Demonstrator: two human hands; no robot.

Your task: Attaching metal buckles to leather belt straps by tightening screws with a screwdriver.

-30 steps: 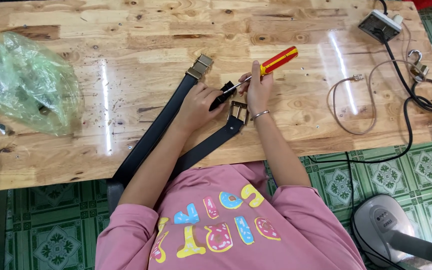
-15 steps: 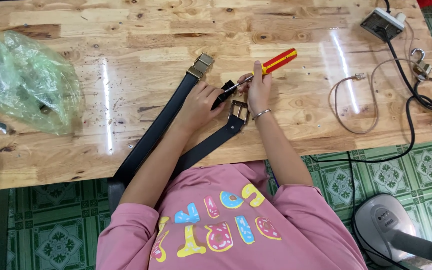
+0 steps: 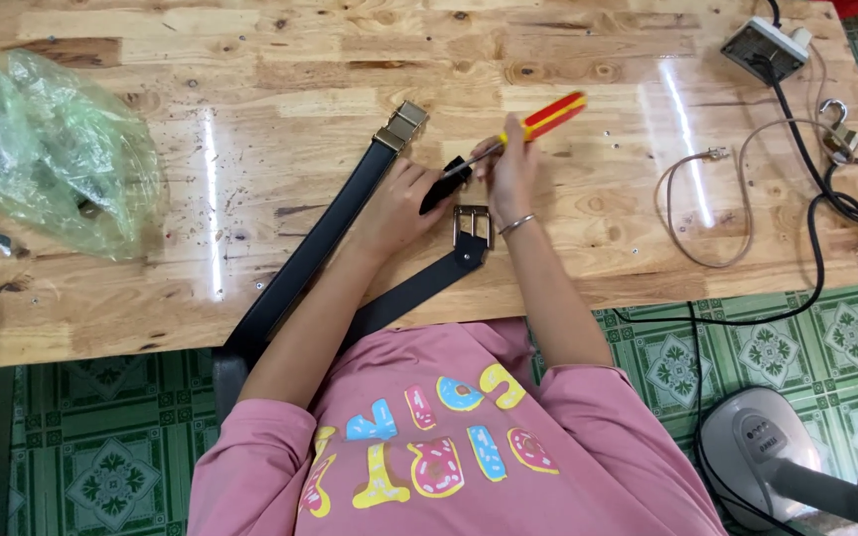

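Head view shows us bent over a wooden table (image 3: 250,119), working on a black belt (image 3: 315,248) that lies slanting across the boards near the front edge. Our left hand (image 3: 399,203) is closed on the belt's black end piece (image 3: 446,184), pressing it to the table. Our right hand (image 3: 510,174) is curled tight round a screwdriver (image 3: 533,124) with a red and yellow handle, its tip set on that end piece. Just below our hands lies a silver buckle (image 3: 472,226) on a second black strap (image 3: 409,293) that runs back toward our body; another metal buckle (image 3: 404,124) sits at the far end of the long belt. A bracelet (image 3: 515,225) rings our right wrist. The tabletop is pale, knotty, glossy wood with bright streaks of light on it and small specks scattered about. At its left end sits a crumpled greenish plastic bag (image 3: 52,149). At the right end we see a power strip (image 3: 759,45), a thin looped wire (image 3: 692,213) and black cables (image 3: 846,218) trailing over the edge. Below, the floor (image 3: 826,337) is green patterned tile, and a fan (image 3: 786,467) with a grey base stands at the lower right.
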